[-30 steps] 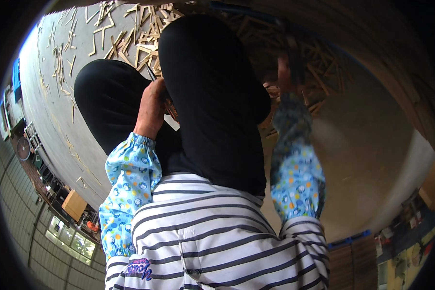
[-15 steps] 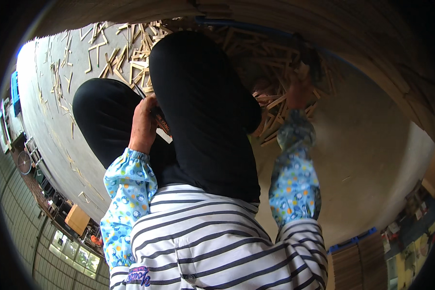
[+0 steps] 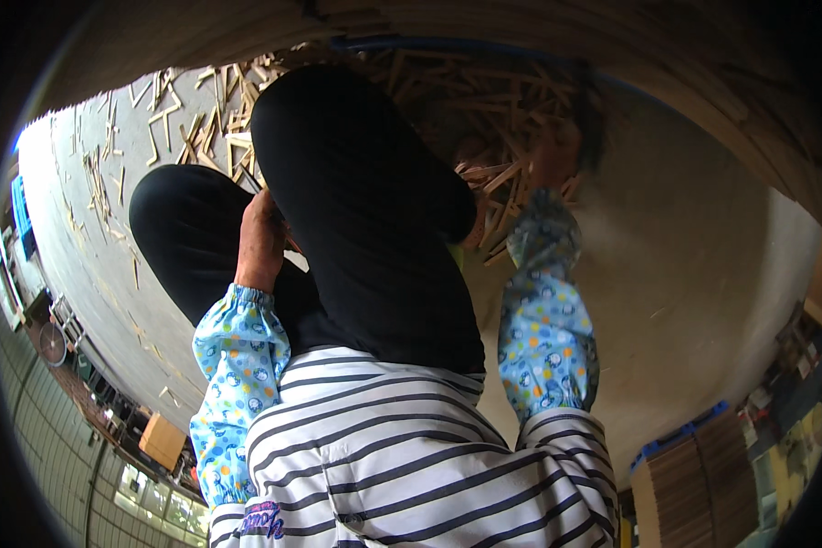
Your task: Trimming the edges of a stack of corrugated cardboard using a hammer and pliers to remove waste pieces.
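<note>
The dark object (image 3: 591, 119) lies at the far right, immediately beyond the fingers of your right hand (image 3: 551, 160). Motion blur and shadow conceal its type. You cannot tell whether these fingers are closed around it. Loose wooden strips (image 3: 504, 173) lie in a tangled heap to the left of this hand and beyond it.

Your left hand (image 3: 261, 237) is positioned between your black-trousered left knee (image 3: 183, 205) and right knee (image 3: 356, 183). Its fingers are mostly hidden; you cannot tell whether they are open or gripping. A sliver of a brown object (image 3: 293, 245) shows just right of the palm.

Both forearms carry blue patterned sleeve covers (image 3: 237, 365) over a striped top (image 3: 365, 438).

The work surface is a bare grey-brown floor (image 3: 667, 274). Further strips are scattered across its far left area. At the near right, a stack of brown sheets (image 3: 694, 489) stands next to a blue pallet (image 3: 680, 432). Along the left side of the room are a spoked wheel (image 3: 53, 343), a cardboard box (image 3: 163, 442), a panelled wall (image 3: 41, 438) and, nearer, a window (image 3: 160, 502).
</note>
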A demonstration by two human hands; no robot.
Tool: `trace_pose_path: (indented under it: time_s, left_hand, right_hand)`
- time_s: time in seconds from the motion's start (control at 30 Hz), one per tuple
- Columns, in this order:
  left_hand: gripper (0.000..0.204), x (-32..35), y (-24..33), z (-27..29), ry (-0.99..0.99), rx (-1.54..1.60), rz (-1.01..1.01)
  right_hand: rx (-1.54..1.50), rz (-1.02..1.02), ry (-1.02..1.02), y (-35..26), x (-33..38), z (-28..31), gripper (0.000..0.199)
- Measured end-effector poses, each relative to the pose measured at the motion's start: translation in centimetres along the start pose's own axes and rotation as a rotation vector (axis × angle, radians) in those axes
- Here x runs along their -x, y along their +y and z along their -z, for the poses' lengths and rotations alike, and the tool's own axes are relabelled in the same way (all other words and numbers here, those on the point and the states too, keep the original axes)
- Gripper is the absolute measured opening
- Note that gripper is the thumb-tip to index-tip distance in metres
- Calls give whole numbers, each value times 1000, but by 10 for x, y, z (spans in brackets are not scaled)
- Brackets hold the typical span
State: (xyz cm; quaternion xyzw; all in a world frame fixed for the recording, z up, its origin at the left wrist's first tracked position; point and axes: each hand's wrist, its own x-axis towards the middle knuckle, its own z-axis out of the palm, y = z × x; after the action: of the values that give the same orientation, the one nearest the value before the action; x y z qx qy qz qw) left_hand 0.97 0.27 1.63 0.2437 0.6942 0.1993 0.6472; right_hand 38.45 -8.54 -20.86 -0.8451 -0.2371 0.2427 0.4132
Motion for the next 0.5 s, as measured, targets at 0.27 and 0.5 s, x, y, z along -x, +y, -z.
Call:
trace_pose_path:
  time_s: [0.27,0.5]
  left_hand:
    - [28,5,0,5,72,-10,-25]
    - [25,-14,-15,0,38,111,-58]
  right_hand:
    - [-494,36,40,-113,39,19,44]
    - [-1073,-89,3,-65,14,16,29]
